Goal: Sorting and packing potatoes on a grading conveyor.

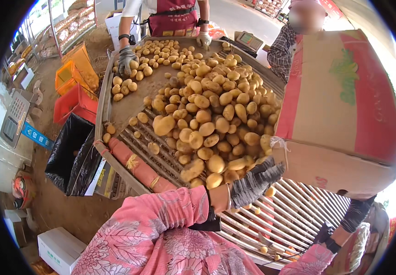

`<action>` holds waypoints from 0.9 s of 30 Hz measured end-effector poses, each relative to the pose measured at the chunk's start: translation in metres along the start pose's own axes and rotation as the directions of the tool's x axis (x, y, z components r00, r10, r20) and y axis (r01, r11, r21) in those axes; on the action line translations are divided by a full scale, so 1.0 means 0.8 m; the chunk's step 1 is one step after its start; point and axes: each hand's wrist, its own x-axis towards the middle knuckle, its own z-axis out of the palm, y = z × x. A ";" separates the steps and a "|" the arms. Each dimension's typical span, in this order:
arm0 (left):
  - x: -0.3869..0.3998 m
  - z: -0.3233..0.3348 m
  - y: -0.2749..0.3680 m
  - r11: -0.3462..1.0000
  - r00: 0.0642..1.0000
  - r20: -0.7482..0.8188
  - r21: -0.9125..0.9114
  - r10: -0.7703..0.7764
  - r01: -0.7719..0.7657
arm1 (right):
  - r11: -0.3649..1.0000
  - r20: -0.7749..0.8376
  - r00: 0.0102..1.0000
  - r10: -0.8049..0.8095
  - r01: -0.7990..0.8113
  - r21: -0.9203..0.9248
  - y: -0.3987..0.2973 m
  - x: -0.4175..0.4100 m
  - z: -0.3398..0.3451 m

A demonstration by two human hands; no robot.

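Observation:
A large cardboard box (332,165) with red panels is held up, tilted, at the right side of a sorting table. My left hand (258,180), in a grey and black knit glove, reaches to its lower left corner with fingers extended. Under the box's lower right part is my right hand (358,213), gloved in black and partly hidden by the cardboard. Left of the box lies a big heap of potatoes (205,117); some close to the box look blurred. The box's opening is not visible from here.
The table has a metal rim (103,103) and slatted bars (287,213). Opposite, a person's gloved hand (127,60) touches potatoes. Another person (282,51) stands behind the box. A black-lined bin (70,154), red crate (77,103) and scale (14,118) stand left.

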 end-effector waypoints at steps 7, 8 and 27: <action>-0.039 -0.025 0.017 0.800 0.822 0.336 -0.244 -0.461 0.548 | 0.891 -0.047 0.890 0.453 -0.451 0.049 0.116 -0.078 -0.062; -0.051 -0.029 0.011 0.780 0.758 0.429 -0.171 -0.491 0.602 | 0.923 -0.075 0.920 0.386 -0.384 0.036 0.142 -0.086 -0.083; -0.271 -0.212 0.078 0.258 0.837 -0.304 0.854 -0.454 0.451 | 0.648 0.655 0.416 0.631 0.182 -0.740 0.232 -0.286 -0.053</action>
